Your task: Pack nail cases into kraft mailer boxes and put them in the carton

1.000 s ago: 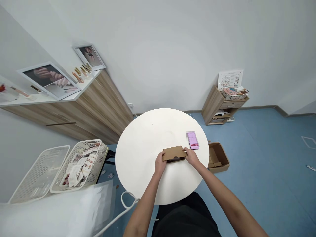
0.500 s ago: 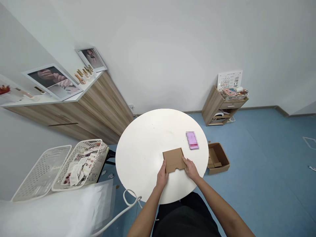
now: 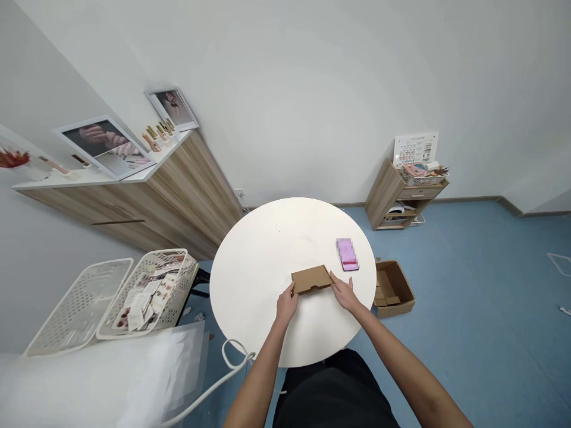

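The left hand [image 3: 286, 304] and right hand [image 3: 345, 296] grasp a flat cardboard box [image 3: 311, 279] between them, one at each short end. Its long axis runs across the body, rising slightly toward 2 o'clock, and neither hand is clearly nearer. The box lies over the near half of a round white table [image 3: 254, 285], though whether it touches the top is hard to tell. A phone [image 3: 348, 255] lies just beyond the right hand at 12 o'clock, an open cardboard carton [image 3: 392, 289] sits on the blue floor [image 3: 459, 297] at 3 o'clock, and a plastic basket [image 3: 190, 273] stands at 9 o'clock.
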{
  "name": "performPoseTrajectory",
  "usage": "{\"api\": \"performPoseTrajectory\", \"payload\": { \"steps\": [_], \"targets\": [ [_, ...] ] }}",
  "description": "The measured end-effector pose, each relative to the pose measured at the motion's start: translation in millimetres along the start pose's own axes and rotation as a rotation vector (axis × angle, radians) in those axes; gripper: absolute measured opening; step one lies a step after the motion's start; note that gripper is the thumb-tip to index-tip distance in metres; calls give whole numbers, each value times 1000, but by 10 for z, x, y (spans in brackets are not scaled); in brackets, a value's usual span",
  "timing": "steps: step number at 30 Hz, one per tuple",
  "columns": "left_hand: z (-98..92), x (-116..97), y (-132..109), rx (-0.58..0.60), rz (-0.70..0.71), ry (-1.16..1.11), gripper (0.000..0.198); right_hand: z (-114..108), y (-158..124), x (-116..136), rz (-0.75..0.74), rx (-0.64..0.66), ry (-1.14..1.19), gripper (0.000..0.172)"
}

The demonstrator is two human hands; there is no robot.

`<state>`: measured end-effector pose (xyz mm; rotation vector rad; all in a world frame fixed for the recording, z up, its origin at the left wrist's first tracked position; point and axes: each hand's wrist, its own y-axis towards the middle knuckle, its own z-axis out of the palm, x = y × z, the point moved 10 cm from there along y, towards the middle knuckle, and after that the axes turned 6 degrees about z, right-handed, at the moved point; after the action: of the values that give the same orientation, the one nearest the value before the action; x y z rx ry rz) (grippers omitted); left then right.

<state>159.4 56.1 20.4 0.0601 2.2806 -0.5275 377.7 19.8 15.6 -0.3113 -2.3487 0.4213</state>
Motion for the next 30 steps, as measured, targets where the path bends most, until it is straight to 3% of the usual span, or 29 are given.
{"api": "performPoseTrajectory", "payload": {
  "steps": [8, 15, 20, 24, 30],
  "targets": [
    [-236, -136, 207, 40, -51, -3, 9, -210, 320, 53, 121, 94, -8, 52],
    [-276, -114, 441, 70, -16, -77, 19, -338, 621, 190, 62, 290, 216, 46],
    [-312, -126, 566, 58, 16, -145, 19, -394, 738, 130, 116, 253, 197, 56],
    [-333, -100, 652, 52, 39, -157, 18, -400, 761, 159, 89, 232, 85, 52],
    [-316, -85, 770, 74, 87, -138, 38, -457, 810, 214, 63, 158, -164, 47]
  ]
}}
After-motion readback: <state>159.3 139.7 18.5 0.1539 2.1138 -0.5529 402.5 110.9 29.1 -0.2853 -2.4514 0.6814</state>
